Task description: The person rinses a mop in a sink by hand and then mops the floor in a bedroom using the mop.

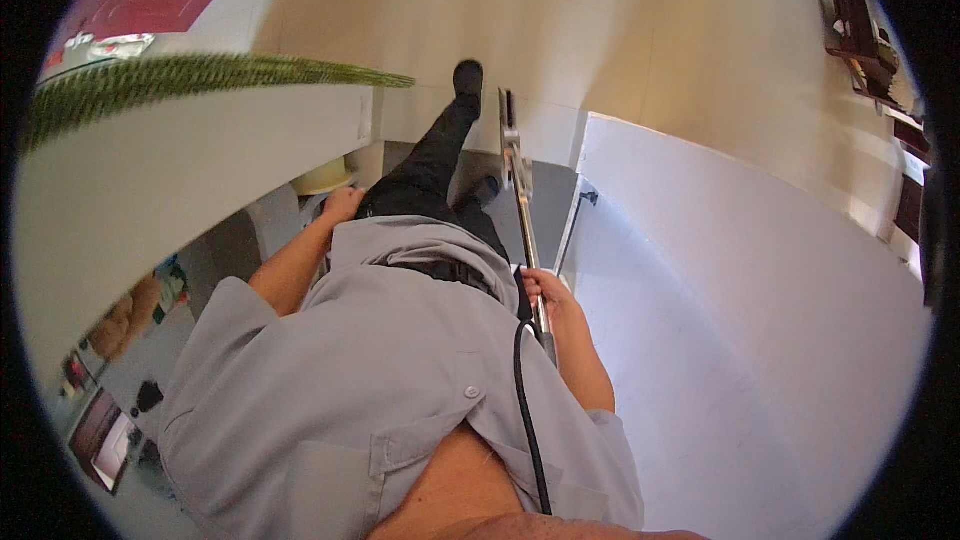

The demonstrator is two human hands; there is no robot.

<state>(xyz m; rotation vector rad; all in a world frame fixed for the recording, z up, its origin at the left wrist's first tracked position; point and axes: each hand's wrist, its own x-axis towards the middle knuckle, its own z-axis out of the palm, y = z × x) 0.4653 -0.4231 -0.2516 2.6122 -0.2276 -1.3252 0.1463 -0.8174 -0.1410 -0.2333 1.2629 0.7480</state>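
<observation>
My right hand is closed around a shiny metal pole with a grey lower end. It slants up past my right leg, and its blurred metal head is too unclear to name. My left hand hangs beside my left thigh, near a pale yellow rounded object. Its fingers are partly hidden, and whether it holds anything cannot be told. My left shoe is stretched forward onto the beige floor. The other shoe is behind it on a grey floor strip.
A white panel with a dark fitting stands close on my right. To the left runs a pale ledge, with a long green frond above it. Dark wooden furniture is at far right. A black cable crosses my shirt.
</observation>
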